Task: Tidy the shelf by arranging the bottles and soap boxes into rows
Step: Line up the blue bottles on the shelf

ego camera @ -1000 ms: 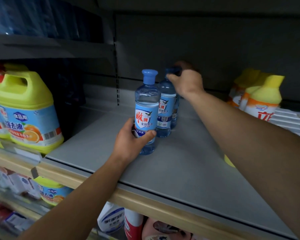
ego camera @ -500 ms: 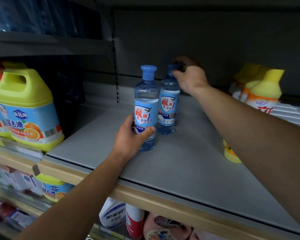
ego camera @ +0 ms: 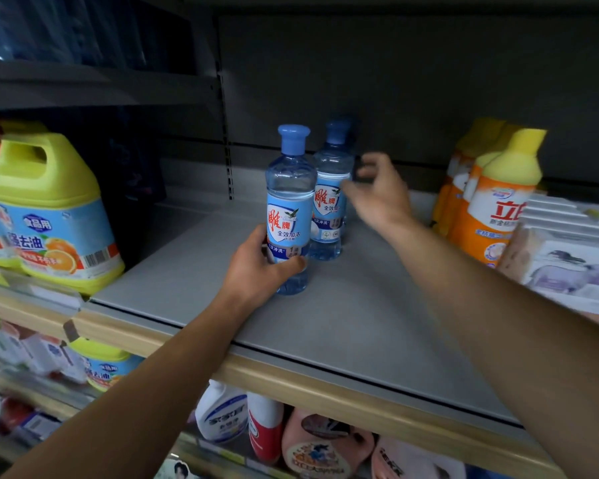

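While L hand (ego camera: pixel 256 267) grips front bottle (ego camera: pixel 287 209), R hand (ego camera: pixel 377 193) loose, beside rear bottle (ego camera: pixel 329 202)

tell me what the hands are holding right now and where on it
The left hand grips the front blue-capped bottle around its lower body, thumb across the label. The right hand holds nothing, fingers spread beside the second bottle.

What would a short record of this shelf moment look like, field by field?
left hand: grips the front bottle low down
right hand: open, blurred, beside the second bottle, holding nothing
bottles: upright, clear, blue caps, in a row front to back
shelf: grey
left side: yellow jug
right side: orange bottles, boxes
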`<act>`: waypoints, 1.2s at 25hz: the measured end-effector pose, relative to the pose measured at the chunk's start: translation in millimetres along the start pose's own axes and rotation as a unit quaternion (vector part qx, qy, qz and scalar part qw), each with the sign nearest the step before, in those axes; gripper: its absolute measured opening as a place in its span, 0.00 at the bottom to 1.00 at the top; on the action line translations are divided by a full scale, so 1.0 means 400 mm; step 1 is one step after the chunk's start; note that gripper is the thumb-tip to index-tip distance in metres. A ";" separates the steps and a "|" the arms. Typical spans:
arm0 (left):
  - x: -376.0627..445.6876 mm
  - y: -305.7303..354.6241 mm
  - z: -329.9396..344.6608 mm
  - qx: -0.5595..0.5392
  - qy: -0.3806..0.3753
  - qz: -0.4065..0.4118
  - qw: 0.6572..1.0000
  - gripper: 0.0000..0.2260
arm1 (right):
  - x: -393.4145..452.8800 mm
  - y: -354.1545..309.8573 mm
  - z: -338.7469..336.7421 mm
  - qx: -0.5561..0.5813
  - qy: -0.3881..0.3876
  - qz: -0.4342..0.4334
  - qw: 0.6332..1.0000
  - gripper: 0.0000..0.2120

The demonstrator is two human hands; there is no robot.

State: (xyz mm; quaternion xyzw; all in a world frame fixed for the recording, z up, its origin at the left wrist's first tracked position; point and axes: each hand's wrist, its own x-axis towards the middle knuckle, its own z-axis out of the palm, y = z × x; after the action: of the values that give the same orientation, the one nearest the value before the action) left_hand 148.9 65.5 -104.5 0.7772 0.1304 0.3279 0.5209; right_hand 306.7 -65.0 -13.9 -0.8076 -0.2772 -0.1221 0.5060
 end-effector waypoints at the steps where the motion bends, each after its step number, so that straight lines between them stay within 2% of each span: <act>1: 0.005 0.006 0.002 0.007 -0.006 -0.003 1.000 0.21 | -0.035 0.044 0.005 0.008 -0.031 0.024 0.999 0.23; 5: 0.029 0.023 0.023 0.043 -0.022 -0.009 0.999 0.23 | -0.136 0.161 0.052 0.060 -0.145 0.058 0.986 0.22; 11: 0.052 0.015 0.085 0.068 0.017 0.010 0.997 0.27 | -0.152 0.190 0.053 0.023 -0.210 0.020 0.977 0.25; 15: 0.053 0.014 0.103 0.074 0.032 0.026 0.996 0.27 | -0.154 0.196 0.057 0.044 -0.240 0.014 0.970 0.33; 19: 0.047 0.012 0.100 0.038 0.033 0.010 0.999 0.26 | -0.155 0.208 0.065 0.033 -0.245 -0.006 0.969 0.40; 25: 0.041 0.010 0.082 -0.025 0.052 0.002 0.998 0.16 | -0.159 0.203 0.081 -0.015 -0.208 -0.034 0.977 0.41; 30: 0.046 0.012 0.079 -0.029 0.051 0.014 0.998 0.13 | -0.161 0.199 0.081 -0.047 -0.195 -0.051 0.978 0.41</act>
State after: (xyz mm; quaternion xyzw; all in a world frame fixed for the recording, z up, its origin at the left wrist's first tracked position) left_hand 182.4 50.8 -101.1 0.7457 0.1366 0.3777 0.5316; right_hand 296.8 -83.8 -119.3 -0.8235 -0.4053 -0.0005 0.3970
